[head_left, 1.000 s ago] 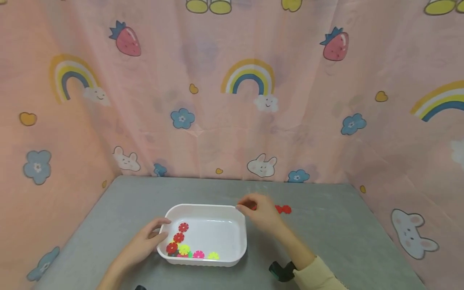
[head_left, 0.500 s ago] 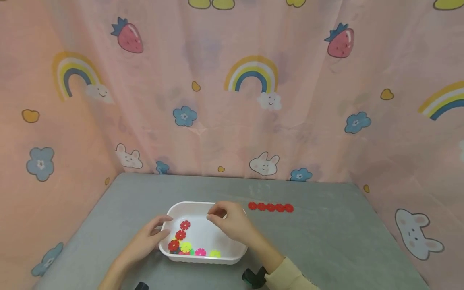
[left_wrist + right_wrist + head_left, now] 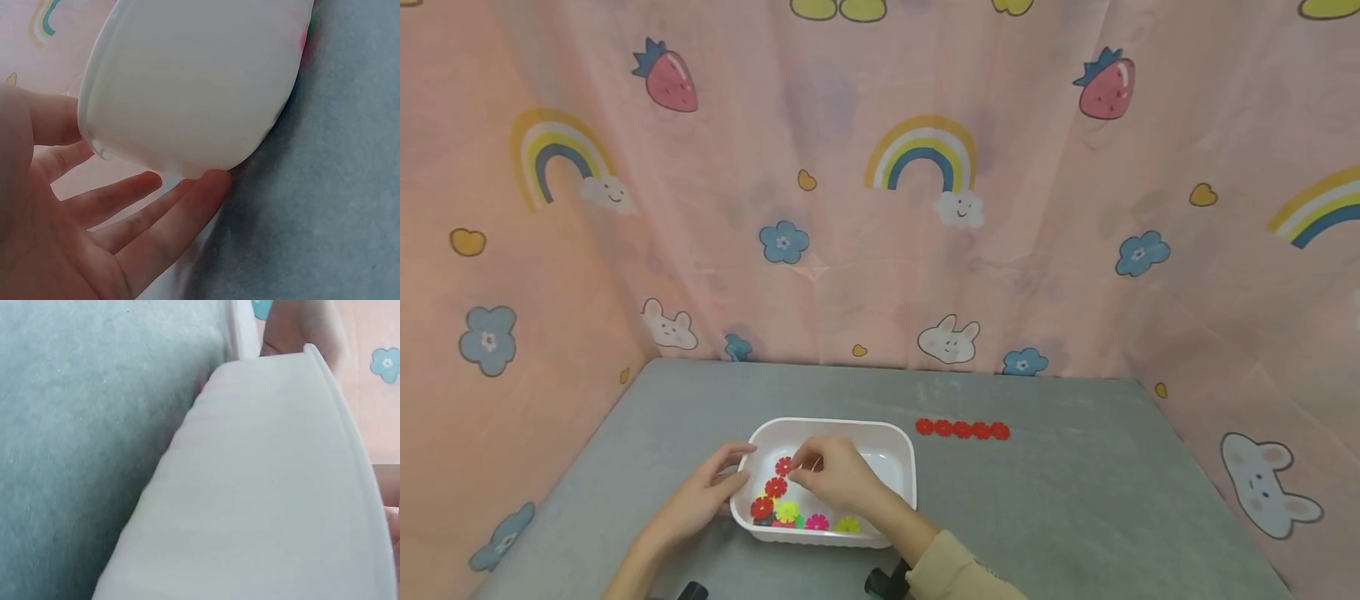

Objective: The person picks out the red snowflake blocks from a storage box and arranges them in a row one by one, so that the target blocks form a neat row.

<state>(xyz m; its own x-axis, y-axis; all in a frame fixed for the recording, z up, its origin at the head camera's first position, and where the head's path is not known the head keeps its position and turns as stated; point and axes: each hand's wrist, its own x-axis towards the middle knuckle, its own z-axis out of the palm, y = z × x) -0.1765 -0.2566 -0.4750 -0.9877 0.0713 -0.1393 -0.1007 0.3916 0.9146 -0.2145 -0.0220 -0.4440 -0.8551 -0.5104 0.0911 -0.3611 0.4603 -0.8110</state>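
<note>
In the head view, a white plastic tray (image 3: 891,446) stands on the grey table. My left hand (image 3: 703,492) holds its left end, thumb and index finger at the rim; in the left wrist view the other fingers (image 3: 181,222) lie against the outer wall. Inside, several red flower-shaped discs (image 3: 776,487) lie along the left. Yellow discs (image 3: 787,512) and a pink disc (image 3: 816,522) lie along the near side. My right hand (image 3: 842,479) reaches into the tray, loosely bent fingertips right at the farthest red disc (image 3: 783,466). The tray wall (image 3: 250,487) hides the right fingertips in the right wrist view.
Behind the tray to the right, a straight row of several red discs (image 3: 962,429) lies on the table (image 3: 1075,500). A pink patterned curtain (image 3: 850,275) closes off the back and sides. Dark wrist devices (image 3: 887,581) show near the bottom edge.
My right hand has let go of a red disc at the left end of the row and moved left and down into the tray. My left hand keeps its place at the tray.
</note>
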